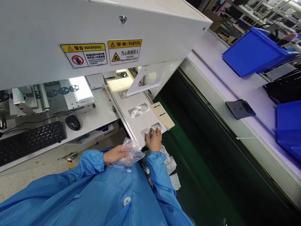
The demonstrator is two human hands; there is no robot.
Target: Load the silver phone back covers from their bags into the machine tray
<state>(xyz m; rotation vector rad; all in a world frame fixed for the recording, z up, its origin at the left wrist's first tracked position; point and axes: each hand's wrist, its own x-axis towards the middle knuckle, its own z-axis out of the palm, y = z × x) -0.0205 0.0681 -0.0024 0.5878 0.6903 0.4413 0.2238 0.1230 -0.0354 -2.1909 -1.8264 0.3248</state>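
My left hand is closed on a crumpled clear plastic bag, held low in front of my blue smock. My right hand reaches down into the nearest rectangular recess of a white machine ledge. Its fingers are apart and bent, with the tips touching shiny, pale contents there; these are too small to name. Farther along the ledge, a second recess holds many small white bits. A third recess lies partly behind a white bracket.
A beige plate with two black slots juts from the ledge's right side. Clear packs sit below my right sleeve. A keyboard and a mouse lie left. Overhead hangs the machine cover; blue bins stand right.
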